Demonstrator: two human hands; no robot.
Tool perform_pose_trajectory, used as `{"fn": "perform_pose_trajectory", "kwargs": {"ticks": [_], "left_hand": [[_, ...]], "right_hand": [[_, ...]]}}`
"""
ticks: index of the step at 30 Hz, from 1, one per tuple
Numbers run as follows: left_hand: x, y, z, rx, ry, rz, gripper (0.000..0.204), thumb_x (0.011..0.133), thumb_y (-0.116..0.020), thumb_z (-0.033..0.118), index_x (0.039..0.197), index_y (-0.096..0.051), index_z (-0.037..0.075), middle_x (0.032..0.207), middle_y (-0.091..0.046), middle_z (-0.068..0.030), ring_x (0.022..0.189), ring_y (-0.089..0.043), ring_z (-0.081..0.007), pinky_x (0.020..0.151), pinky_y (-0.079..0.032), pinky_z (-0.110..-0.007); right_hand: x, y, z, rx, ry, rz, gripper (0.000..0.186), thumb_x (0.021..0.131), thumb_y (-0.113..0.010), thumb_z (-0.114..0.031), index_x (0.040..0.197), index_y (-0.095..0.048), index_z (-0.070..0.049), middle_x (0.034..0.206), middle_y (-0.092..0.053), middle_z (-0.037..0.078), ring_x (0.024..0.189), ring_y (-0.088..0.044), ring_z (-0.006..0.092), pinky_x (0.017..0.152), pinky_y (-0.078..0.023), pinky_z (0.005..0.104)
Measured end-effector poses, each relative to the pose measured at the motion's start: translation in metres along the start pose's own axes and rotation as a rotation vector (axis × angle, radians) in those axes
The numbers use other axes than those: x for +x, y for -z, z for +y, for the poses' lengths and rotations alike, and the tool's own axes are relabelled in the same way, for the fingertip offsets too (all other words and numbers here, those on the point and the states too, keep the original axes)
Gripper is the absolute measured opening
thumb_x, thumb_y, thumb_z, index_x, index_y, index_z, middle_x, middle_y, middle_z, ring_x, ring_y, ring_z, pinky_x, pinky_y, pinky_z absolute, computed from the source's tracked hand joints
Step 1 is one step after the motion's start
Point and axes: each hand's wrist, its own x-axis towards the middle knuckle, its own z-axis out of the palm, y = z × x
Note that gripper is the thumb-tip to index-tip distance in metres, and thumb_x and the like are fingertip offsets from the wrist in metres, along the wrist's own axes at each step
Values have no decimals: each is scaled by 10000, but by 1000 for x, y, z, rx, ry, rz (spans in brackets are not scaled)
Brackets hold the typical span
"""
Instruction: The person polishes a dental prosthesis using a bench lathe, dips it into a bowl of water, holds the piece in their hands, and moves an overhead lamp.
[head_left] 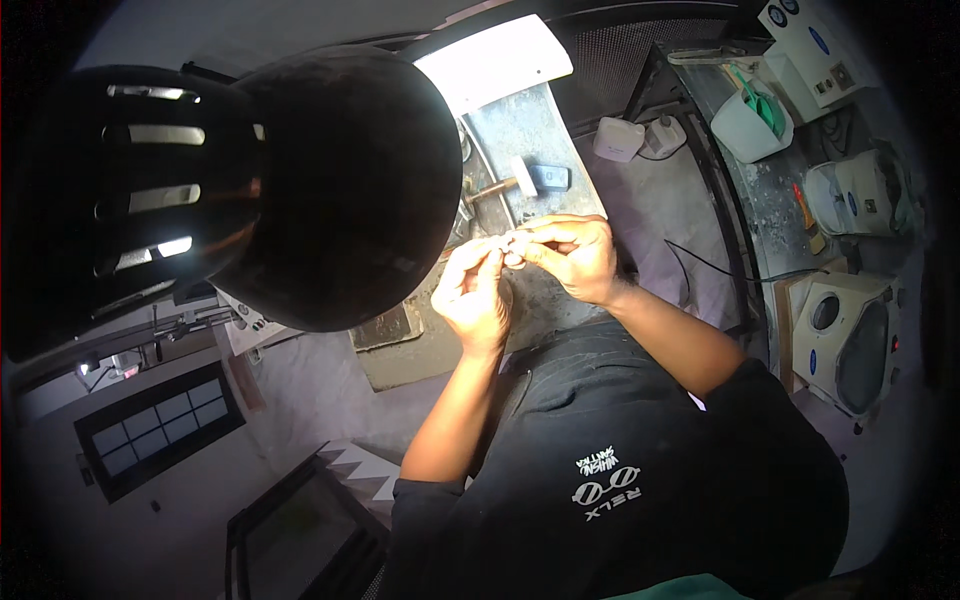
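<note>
My left hand (pixel 472 300) and my right hand (pixel 582 258) meet over the workbench (pixel 400 362), fingertips almost touching. Each is closed in a pinch. Between the fingertips is a tiny pale, shiny piece (pixel 507 244), too small and overlit to name. Just beyond the fingers lies a hammer (pixel 492 190) with a wooden handle and a pale head. A small blue-grey block (pixel 552 178) sits right beside the hammer's head.
A big black lamp shade (pixel 350 190) looms at the left, hiding part of the bench. A bright white panel (pixel 500 62) stands at the back. On the right shelf are a white tub (pixel 752 128) with a green tool and a boxy cream machine (pixel 845 335).
</note>
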Motion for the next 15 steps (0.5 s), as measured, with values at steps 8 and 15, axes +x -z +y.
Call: {"fn": "perform_pose_trajectory", "kwargs": {"ticks": [8,15], "left_hand": [[-9,3,4,52,-106,46,141,867,-583,-120,985,-646,-76,973,-655,-150,809,-647,-183,719,-561,-291],[-15,4,15,68,-172,67,133,864,-595,-113,976,-651,-65,959,-653,-148,801,-642,-178,713,-559,-287]], "right_hand": [[1,-6,-12,-138,95,-5,118,802,-717,-13,894,-703,61,883,-720,139,770,-698,167,703,-553,270],[3,-10,-27,-219,167,-67,104,801,-726,-33,886,-721,26,871,-723,131,790,-704,182,716,-552,275]]}}
